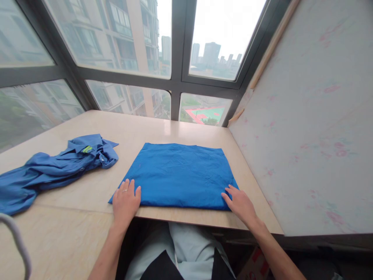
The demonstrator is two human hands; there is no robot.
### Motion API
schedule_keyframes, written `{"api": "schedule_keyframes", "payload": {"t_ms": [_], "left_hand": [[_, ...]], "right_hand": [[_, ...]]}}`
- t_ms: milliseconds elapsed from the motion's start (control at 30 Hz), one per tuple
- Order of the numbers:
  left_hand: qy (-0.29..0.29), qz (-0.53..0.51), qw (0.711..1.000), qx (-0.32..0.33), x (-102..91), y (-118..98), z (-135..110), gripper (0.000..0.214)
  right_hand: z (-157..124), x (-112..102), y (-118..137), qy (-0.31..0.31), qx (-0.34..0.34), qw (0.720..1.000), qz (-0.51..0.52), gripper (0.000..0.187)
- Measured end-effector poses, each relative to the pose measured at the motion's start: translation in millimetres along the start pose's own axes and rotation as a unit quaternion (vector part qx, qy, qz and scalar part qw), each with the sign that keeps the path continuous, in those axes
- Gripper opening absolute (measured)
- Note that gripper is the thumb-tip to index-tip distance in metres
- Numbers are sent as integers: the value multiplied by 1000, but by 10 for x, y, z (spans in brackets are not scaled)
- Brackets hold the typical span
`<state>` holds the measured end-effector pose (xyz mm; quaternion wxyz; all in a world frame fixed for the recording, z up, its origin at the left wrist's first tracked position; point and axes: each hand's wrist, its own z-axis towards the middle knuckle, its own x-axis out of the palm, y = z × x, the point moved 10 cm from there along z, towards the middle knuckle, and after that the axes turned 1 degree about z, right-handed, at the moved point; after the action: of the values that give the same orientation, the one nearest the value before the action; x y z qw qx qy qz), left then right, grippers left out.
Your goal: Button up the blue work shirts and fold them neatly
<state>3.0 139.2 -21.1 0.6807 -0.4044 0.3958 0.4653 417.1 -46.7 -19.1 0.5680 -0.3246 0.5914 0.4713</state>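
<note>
A bright blue folded cloth [180, 175] lies flat on the light tabletop in front of me, some creases across its surface. My left hand [126, 198] rests on its near left corner, fingers stretched out over the fabric, a ring on one finger. On the near right corner lies my right hand [239, 202], its fingers loosely extended and touching the cloth. Neither hand grips the fabric. To the left is a crumpled blue garment [61, 165] with a yellow-green striped patch, apart from both hands.
The pale tabletop [87, 217] reaches back to grey-framed windows [176, 46]. A flower-patterned wall [305, 136] bounds the right side. At the lower left a grey curved tube [17, 237] rises into view. Below the table's edge a box [256, 266] is partly seen.
</note>
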Motion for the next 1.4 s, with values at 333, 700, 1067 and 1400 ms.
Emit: {"api": "schedule_keyframes", "payload": {"t_ms": [333, 700, 1067, 1400], "left_hand": [[-21, -23, 999, -5, 9, 32, -20, 55], [-48, -6, 999, 0, -26, -8, -55, 55], [-115, -158, 977, -89, -438, 117, -334, 38], [8, -570, 676, -468, -138, 176, -1260, 27]], "right_hand": [[115, 184, 761, -10, -58, 994, 91, 33], [50, 164, 65, -26, 2, 974, 224, 35], [42, 79, 43, -148, -22, 965, 214, 38], [68, 65, -63, -156, -63, 965, 201, 47]]}}
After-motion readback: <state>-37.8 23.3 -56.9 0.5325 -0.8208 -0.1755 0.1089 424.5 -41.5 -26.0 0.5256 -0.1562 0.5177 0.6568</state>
